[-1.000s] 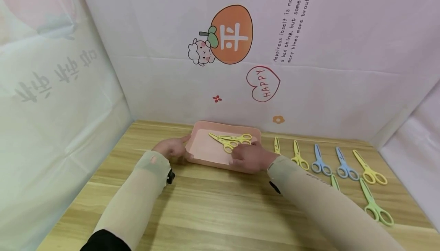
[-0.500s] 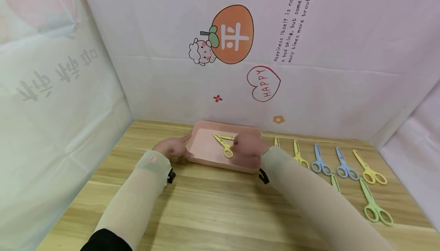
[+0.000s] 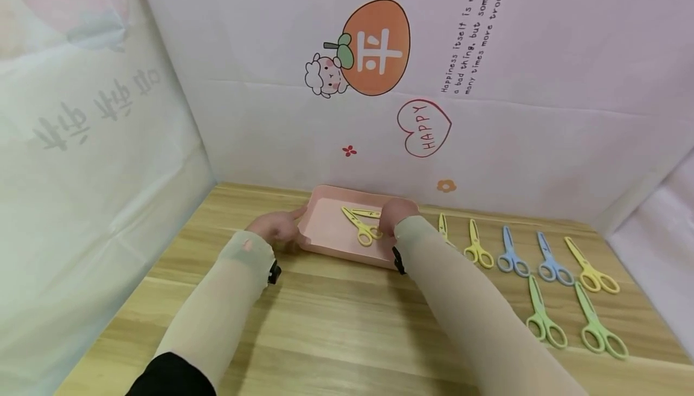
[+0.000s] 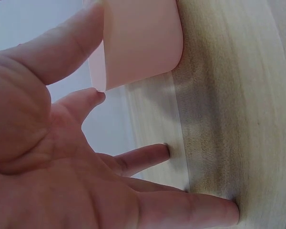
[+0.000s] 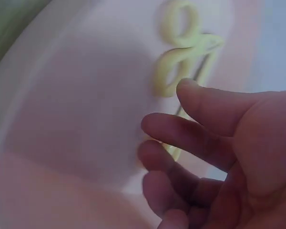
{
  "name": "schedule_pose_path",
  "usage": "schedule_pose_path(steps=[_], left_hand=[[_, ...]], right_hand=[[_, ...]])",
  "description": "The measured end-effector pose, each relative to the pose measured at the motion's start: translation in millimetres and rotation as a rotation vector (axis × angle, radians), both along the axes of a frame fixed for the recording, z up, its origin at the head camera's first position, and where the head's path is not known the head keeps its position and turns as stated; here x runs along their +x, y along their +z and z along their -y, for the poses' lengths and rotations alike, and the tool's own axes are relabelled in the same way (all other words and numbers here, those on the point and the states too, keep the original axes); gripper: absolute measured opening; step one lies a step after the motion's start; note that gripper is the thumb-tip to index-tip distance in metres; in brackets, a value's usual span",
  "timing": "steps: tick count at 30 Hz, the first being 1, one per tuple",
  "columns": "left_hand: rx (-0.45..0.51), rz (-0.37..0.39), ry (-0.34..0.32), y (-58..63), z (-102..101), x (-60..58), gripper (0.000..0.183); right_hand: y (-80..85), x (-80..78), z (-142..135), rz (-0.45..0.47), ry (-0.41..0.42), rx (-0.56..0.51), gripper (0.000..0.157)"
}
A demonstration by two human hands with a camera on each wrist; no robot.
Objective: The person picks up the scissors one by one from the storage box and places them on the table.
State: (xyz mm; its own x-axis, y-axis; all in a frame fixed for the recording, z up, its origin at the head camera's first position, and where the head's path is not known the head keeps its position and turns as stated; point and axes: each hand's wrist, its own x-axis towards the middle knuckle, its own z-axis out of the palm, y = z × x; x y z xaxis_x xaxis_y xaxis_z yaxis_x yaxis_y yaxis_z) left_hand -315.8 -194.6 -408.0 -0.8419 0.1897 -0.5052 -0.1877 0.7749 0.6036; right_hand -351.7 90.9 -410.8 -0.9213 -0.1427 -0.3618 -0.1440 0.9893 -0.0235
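A pink tray (image 3: 328, 221) lies on the wooden table against the back wall. Inside are two pairs of yellow scissors: the front pair (image 3: 355, 222) slants, and the back pair (image 3: 366, 213) is partly covered by my right hand (image 3: 398, 214). In the right wrist view, that hand's fingers are loosely bent above yellow scissors (image 5: 190, 40), with a gap between thumb and index finger. My left hand (image 3: 275, 227) is at the tray's left end. Its thumb and index finger touch the tray wall (image 4: 143, 38), while the other fingers spread straight toward the table.
Right of the tray, several scissors lie in a row: yellow ones (image 3: 474, 244), blue ones (image 3: 507, 251) and another yellow pair (image 3: 591, 272) at the end. Two green pairs (image 3: 593, 320) lie nearer the front. A printed white cloth (image 3: 260, 131) hangs behind the table.
My right hand has moved from the tray's front right toward its back right. The front yellow scissors have shifted slightly. My left hand stays at the tray's left end.
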Motion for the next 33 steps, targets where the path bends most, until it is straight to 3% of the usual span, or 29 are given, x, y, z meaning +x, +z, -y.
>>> schedule_pose_path(steps=[3,6,18,20,23,28,33], left_hand=[[0.012,0.001,-0.008,-0.4,-1.4,-0.2,0.103],[0.026,0.007,-0.012,-0.6,-2.0,-0.5,0.104],[0.050,0.026,-0.006,1.0,-2.4,0.1,0.104],[0.058,0.030,-0.009,0.7,-1.7,0.3,0.103],[0.071,0.037,-0.003,0.5,-1.3,1.1,0.103],[0.063,0.031,0.004,-0.7,-0.9,1.0,0.103],[0.064,0.016,-0.001,-0.7,0.1,0.1,0.103]], right_hand=[[-11.1,-5.4,-2.2,-0.044,0.065,0.120,0.033],[-15.2,-6.9,-2.7,-0.023,0.077,0.144,0.031],[0.3,10.4,-1.2,-0.029,0.058,-0.015,0.040],[1.1,8.6,-5.3,-0.018,0.050,-0.109,0.044],[3.8,8.0,-14.9,0.048,-0.037,-0.399,0.045],[13.0,10.8,-40.6,0.134,-0.267,-0.854,0.016],[27.3,16.9,-81.7,0.128,-0.376,-0.997,0.004]])
